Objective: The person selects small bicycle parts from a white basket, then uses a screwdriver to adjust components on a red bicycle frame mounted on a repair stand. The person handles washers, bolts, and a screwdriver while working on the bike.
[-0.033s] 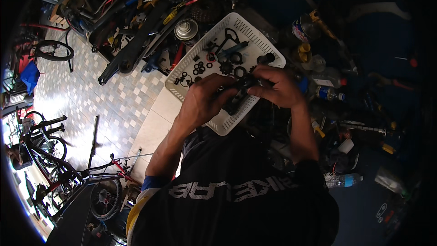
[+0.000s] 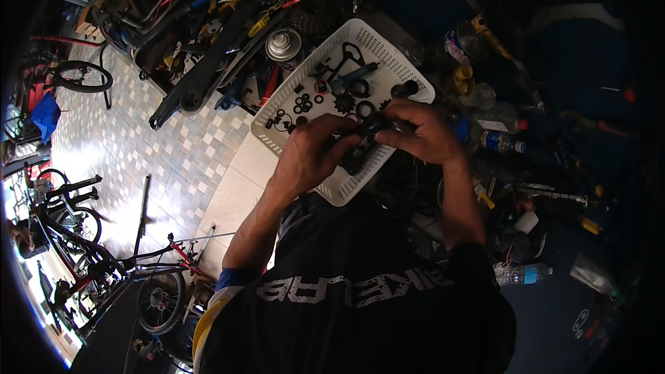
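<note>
Dark bicycle part [image 2: 373,124] sits between the person's two hands, over the right-hand side of the white plastic basket [image 2: 337,192]. Inside the basket, beyond the hands, lie a toothed black sprocket [image 2: 344,102], a cluster of small black rings [image 2: 303,102], a red ring [image 2: 321,87] and a grey-blue tube [image 2: 357,75]. Just beside the basket's upper left edge stands an aerosol can [image 2: 283,45], with long black frame pieces [image 2: 222,45] heaped farther left of it. Tiled floor [image 2: 173,145] spreads to the left of the basket, and a bicycle wheel [image 2: 161,299] shows well apart from it, at the lower left. To the right of the basket is a crowded patch of clutter, including a yellow container [image 2: 463,79]; a clear bottle with a blue label [image 2: 524,274] lies farther off, below and to the right.

The left hand [image 2: 315,145] grips the part from the left, thumb and fingers bent inward; the right hand [image 2: 426,131] pinches it from the right. Their fingers cover much of it and also block some of the basket's contents. What shows of the part is nearly black, and shadow makes its exact shape unclear.
</note>
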Tool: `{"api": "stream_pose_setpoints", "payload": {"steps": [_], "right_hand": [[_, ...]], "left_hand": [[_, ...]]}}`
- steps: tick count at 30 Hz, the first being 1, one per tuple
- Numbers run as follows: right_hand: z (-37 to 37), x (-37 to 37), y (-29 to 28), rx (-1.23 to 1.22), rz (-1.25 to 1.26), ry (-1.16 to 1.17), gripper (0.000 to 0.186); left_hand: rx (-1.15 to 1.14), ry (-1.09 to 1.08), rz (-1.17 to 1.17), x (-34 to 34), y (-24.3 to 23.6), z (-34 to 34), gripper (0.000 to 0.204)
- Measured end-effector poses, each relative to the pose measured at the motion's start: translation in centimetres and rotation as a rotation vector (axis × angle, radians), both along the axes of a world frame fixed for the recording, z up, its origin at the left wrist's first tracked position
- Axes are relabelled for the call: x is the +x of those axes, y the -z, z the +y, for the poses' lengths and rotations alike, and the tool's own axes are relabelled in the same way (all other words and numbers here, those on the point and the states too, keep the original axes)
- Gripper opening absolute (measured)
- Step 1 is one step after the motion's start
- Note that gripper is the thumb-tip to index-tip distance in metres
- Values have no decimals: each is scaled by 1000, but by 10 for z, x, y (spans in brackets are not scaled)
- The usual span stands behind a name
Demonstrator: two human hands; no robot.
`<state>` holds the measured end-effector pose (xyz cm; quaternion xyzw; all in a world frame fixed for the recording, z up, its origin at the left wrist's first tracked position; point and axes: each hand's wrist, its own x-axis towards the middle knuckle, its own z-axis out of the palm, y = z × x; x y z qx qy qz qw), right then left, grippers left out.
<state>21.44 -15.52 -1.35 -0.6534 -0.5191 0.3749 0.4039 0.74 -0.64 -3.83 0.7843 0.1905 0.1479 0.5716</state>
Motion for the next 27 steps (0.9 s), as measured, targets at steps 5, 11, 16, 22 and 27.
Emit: {"api": "stream_pose_setpoints", "payload": {"steps": [5, 11, 16, 22, 27], "right_hand": [[7, -14, -11, -61, -43, 191, 22], [17, -40, -14, 117, -250, 340, 21], [19, -41, -29, 162, -405, 347, 21], [16, -40, -41, 180, -380, 361, 26], [16, -36, -43, 85, -75, 290, 32]], "left_hand": [[-203, -34, 73, -4, 10, -6, 25], [-353, -64, 26, -3, 1, -4, 26], [-446, -84, -34, -6, -1, 0, 27], [-452, -129, -84, -4, -4, 1, 24], [-358, -131, -81, -6, -14, -2, 26]]}}
